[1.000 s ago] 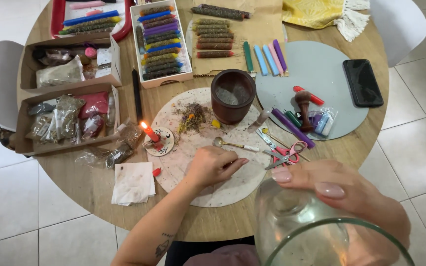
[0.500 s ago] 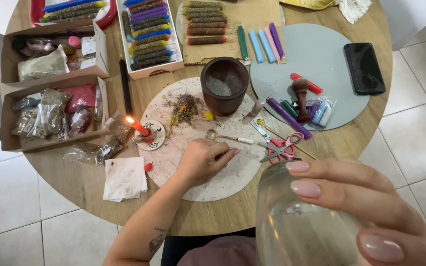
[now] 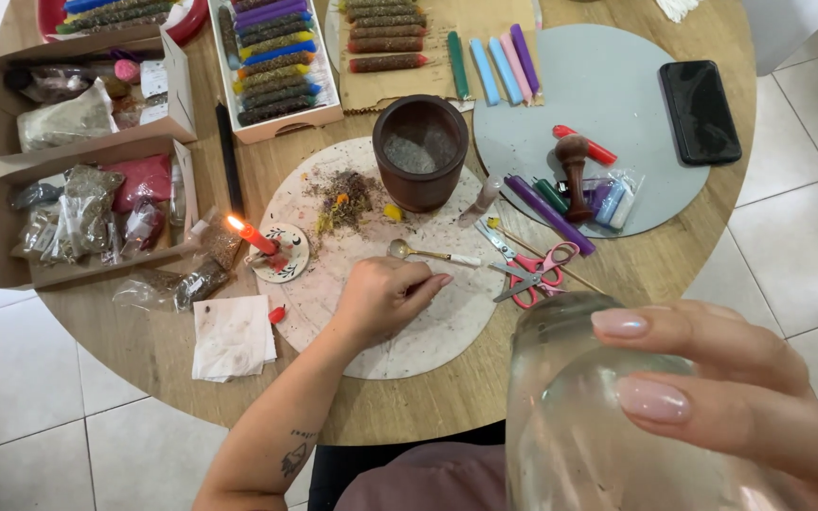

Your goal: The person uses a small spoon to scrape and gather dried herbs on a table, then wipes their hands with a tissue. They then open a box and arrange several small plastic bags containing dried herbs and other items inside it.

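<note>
Glass jar: the clear glass jar (image 3: 579,416) is held up close to the camera, off the near right edge of the tabletop (image 3: 428,407); its long axis tilts, rim end toward the table's middle, the rest dropping out of the bottom of the view.
Right hand: the right hand (image 3: 712,388) wraps the jar from the right, fingers lying across the glass and pointing left, two pale polished nails showing; a firm hold round the jar.
Left hand: the left hand (image 3: 385,295) rests palm down on the speckled round mat (image 3: 428,331) near the middle of the tabletop, fingers curled in narrow and pointing right; whether anything is pinched under them, I cannot tell.
Left forearm: it runs up from the near edge on a slant toward the centre, a small tattoo on the skin.
Spoon: a small spoon (image 3: 433,254) lies on the mat just beyond the left fingertips, bowl to the left, handle to the right.
Candle: a lit red candle (image 3: 256,237) leans on a little round dish (image 3: 283,253), left of the left hand.
Mortar: a dark brown mortar (image 3: 420,151) stands at the mat's far rim, loose dried herbs (image 3: 345,197) just left of it.
Scissors: pink-handled scissors (image 3: 527,270) lie right of the spoon, blades toward the far left.
Far side: boxes of coloured sticks (image 3: 276,57) and bagged herbs (image 3: 87,208) sit toward the far left edge, a black phone (image 3: 700,112) toward the far right.
</note>
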